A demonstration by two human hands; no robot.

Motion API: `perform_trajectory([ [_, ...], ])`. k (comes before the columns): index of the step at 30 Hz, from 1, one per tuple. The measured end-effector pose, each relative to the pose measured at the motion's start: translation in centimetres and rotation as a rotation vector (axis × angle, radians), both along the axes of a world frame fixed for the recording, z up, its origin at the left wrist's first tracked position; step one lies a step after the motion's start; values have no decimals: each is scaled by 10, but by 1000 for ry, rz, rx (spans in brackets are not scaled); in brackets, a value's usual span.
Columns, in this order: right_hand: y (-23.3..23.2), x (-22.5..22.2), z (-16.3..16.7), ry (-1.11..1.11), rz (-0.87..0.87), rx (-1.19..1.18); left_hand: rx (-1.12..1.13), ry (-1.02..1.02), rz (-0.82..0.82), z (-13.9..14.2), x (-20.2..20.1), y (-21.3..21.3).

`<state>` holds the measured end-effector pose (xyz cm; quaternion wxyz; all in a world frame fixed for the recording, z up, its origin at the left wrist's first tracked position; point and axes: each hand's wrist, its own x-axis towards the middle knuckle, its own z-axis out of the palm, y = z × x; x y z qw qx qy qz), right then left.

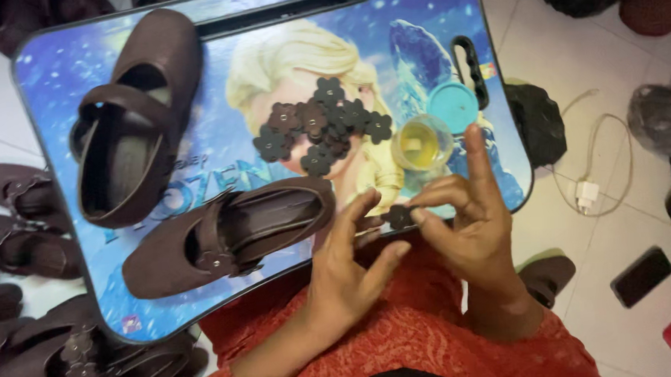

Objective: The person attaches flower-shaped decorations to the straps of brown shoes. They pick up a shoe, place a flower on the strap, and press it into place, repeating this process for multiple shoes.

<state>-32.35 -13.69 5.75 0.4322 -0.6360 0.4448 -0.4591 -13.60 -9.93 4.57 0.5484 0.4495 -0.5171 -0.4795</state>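
A small dark brown flower-shaped piece (398,217) is pinched between my left hand (350,267) and my right hand (465,220), just off the near edge of a blue printed lap table (52,80). My right index finger points up. A pile of several more flower pieces (319,126) lies in the middle of the table. Two brown strap shoes rest on it: one upright at the far left (132,118), one lying nearer me (228,235) and carrying a flower on its strap. Beside my right hand stands a small open jar of yellowish liquid (422,142) with its teal lid (452,106) behind.
Several more brown shoes (32,330) are heaped on the tiled floor at the left. To the right lie a white charger with cable (586,194), a dark phone (641,275), a black bag (538,123) and another shoe (547,276). My red garment (402,336) fills the bottom.
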Motion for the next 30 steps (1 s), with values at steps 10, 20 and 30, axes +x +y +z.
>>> perform_trajectory([
  [10, -26, -60, -19, -1320, 16, 57, 245, -137, 2, -44, -16, -18],
  [20, -27, -66, -40, -1802, -183, 247, 185, -182, -19, -51, -20, -19],
  [30, -37, -77, -38, 324, -375, -227, 335, -40, -63, -37, -23, -29],
])
